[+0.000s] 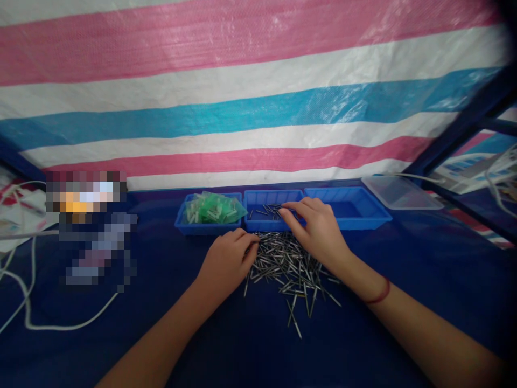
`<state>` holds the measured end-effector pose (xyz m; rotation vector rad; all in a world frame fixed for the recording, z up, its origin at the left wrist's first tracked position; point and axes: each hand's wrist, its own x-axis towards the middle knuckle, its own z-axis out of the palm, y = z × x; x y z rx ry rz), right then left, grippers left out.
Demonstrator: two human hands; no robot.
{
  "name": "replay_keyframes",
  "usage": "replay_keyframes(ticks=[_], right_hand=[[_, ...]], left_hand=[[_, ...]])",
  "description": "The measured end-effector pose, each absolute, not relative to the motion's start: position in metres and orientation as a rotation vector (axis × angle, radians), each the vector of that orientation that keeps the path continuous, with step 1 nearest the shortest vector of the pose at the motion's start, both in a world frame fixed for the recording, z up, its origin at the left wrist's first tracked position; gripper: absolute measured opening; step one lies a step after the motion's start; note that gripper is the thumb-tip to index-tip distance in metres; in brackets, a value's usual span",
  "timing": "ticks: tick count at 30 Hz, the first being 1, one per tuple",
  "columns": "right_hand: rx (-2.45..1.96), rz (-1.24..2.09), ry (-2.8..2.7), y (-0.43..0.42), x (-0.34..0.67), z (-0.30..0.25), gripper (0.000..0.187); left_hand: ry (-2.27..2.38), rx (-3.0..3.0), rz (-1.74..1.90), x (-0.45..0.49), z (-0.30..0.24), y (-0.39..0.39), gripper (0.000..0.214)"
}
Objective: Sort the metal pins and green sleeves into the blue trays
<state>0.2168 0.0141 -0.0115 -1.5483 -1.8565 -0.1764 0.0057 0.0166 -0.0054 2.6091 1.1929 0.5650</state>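
A heap of thin silvery metal pins [283,261] is spread on the dark blue table, and a few strays lie at its near edge. My left hand [230,256] is at the heap's left side, thumb and forefinger pinched together at a pin. Over the middle blue bin [252,222] is my right hand [317,229], its thumb and forefinger tips close together above a few pins [271,211] inside that bin. Whatever is between those right fingertips, if anything, cannot be made out. The other right fingers are bent, and the wrist wears a red cord.
Left of the middle bin, another blue bin [183,223] holds green and clear plastic packets [216,207]. To the right stands a third blue bin [355,207], beside a translucent lid [404,193]. White cables [60,327] and blurred-out items lie at left. A striped sheet [242,118] hangs behind.
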Motion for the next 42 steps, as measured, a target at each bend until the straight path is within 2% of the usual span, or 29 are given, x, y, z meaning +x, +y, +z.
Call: replay_keyframes(ticks=[6,11,29,35,42], right_hand=[[-1.464,-0.088,-1.891,-0.002,0.209,-0.006,0.023],[-1.434,-0.042,-1.903,-0.007,0.205,-0.003,0.019],[-1.401,0.099,-1.918,-0.012,0.208,-0.004,0.015],[-1.33,0.113,-2.051,-0.013,0.21,-0.004,0.014],[-1.231,0.421,-1.827,-0.014,0.203,-0.005,0.013]], left_hand=[[1.163,2.779,0.411,0.01,-0.01,0.022,0.021],[1.206,2.77,0.411,0.016,-0.007,0.023,0.015],[1.247,2.608,0.35,0.017,-0.007,0.018,0.016],[1.22,2.463,0.618,0.008,-0.001,0.016,0.017],[1.106,2.183,0.753,0.017,0.004,0.007,0.016]])
